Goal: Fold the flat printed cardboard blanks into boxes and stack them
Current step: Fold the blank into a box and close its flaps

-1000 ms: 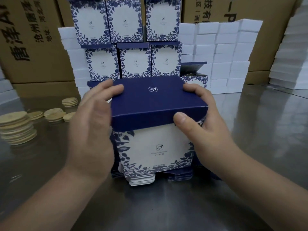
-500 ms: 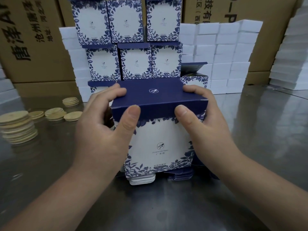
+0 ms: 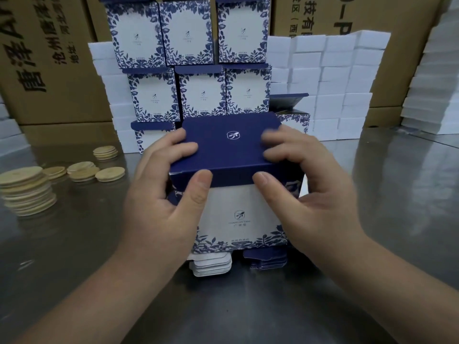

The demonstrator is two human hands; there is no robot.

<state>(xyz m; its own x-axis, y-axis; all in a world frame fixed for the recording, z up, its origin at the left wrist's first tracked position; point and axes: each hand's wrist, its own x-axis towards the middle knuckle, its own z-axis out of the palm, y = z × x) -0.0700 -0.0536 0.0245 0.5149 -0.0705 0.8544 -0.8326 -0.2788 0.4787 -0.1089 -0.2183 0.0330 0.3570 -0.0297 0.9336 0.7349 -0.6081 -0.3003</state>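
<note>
Head view: left hand (image 3: 159,209) and right hand (image 3: 315,194) both clasp the box (image 3: 233,184), thumbs pressing its navy lid's front edge.

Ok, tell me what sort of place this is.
Likely a packing workroom or warehouse: brown shipping cartons line the back, folded printed boxes stand stacked in rows, white blocks are piled beside them, on a steel table.

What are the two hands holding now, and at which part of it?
Both the left hand and the right hand hold the box by its dark blue lid, fingers on top and thumbs on its front edge.
</note>
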